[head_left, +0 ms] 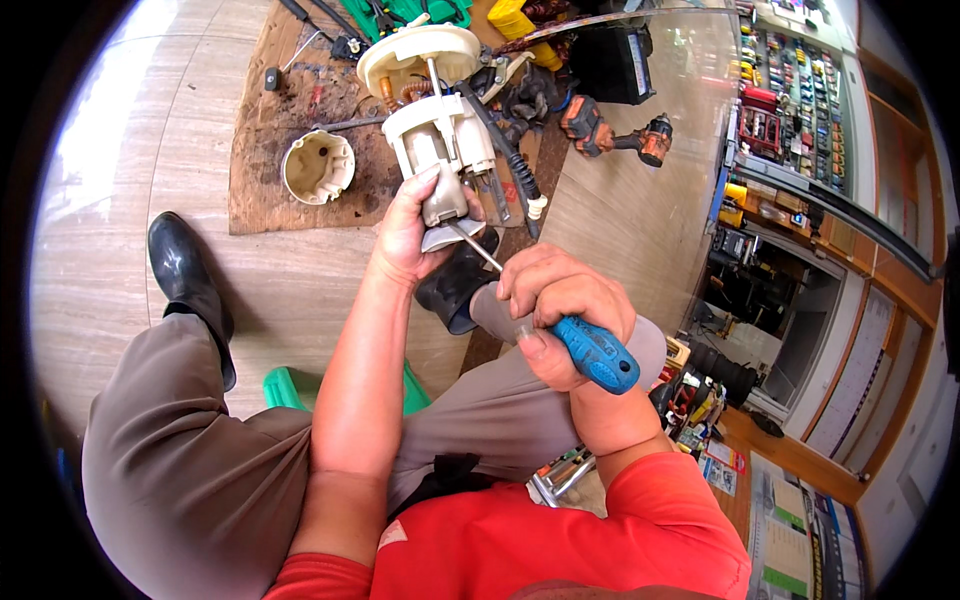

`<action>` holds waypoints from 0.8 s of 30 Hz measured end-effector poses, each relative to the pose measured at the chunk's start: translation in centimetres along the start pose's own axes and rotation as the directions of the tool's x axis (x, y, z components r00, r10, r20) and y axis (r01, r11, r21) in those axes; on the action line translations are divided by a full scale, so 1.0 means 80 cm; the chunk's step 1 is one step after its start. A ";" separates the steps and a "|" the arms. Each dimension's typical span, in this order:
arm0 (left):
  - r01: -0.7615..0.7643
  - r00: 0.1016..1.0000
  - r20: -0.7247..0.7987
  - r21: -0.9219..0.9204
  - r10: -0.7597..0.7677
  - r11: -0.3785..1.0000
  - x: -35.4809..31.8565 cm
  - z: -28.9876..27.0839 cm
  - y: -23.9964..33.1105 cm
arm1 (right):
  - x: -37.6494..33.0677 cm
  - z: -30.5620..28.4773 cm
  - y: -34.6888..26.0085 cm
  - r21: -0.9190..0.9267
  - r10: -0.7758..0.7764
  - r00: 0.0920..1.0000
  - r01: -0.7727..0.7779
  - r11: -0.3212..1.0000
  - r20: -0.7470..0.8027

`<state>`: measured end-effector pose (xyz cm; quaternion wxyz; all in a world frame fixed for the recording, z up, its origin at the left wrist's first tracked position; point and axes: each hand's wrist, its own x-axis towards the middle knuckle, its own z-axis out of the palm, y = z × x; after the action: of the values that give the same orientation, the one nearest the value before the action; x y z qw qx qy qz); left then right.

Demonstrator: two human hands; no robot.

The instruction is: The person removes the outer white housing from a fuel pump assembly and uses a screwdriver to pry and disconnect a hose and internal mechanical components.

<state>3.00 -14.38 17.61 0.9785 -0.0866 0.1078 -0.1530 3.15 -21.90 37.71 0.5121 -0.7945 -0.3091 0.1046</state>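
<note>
My left hand (402, 235) is wrapped round the lower end of a white plastic fuel pump module (425, 125), which has a round flange at its far end. A ribbed black hose (513, 165) runs along its right side. In my right hand (575, 295) is a screwdriver (598, 356), gripped by its blue handle. Its metal shaft points up and left, with the tip at the near end of the module, by a grey flap next to my left palm. Exactly what the tip touches is hidden. A cream plastic cup (318, 168) rests on the board to the left.
Beneath the module lies a stained wooden board (262, 185). An orange and black cordless driver (590, 128) sits on the tiles at right, near a black box-shaped battery (612, 68). A green tool case (400, 14) is at the far edge, and a key fob (272, 78) lies on the board.
</note>
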 end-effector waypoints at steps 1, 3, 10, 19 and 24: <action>-0.002 1.000 0.001 0.008 0.002 1.000 0.000 0.000 0.000 | -0.001 0.000 0.000 -0.008 0.009 1.000 -0.009 1.000 0.005; -0.005 1.000 0.003 0.024 0.005 1.000 0.000 0.001 0.000 | 0.003 0.000 -0.001 -0.008 0.011 1.000 -0.011 1.000 -0.007; -0.037 0.991 -0.113 0.267 0.070 0.963 -0.004 0.008 0.001 | 0.003 0.002 -0.005 -0.025 0.068 0.998 -0.068 0.997 -0.014; -0.087 0.985 -0.124 0.242 0.120 0.966 -0.006 0.015 0.004 | 0.008 0.003 -0.003 -0.047 0.089 0.996 -0.089 0.995 -0.002; -0.044 0.987 -0.146 0.185 0.072 0.982 -0.006 0.013 -0.001 | 0.008 0.008 0.000 -0.024 0.064 0.997 -0.065 0.998 -0.042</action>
<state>2.80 -14.17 18.69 0.9753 0.0176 0.1702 -0.1398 3.39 -21.03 37.52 0.5047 -0.8125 -0.2738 0.1007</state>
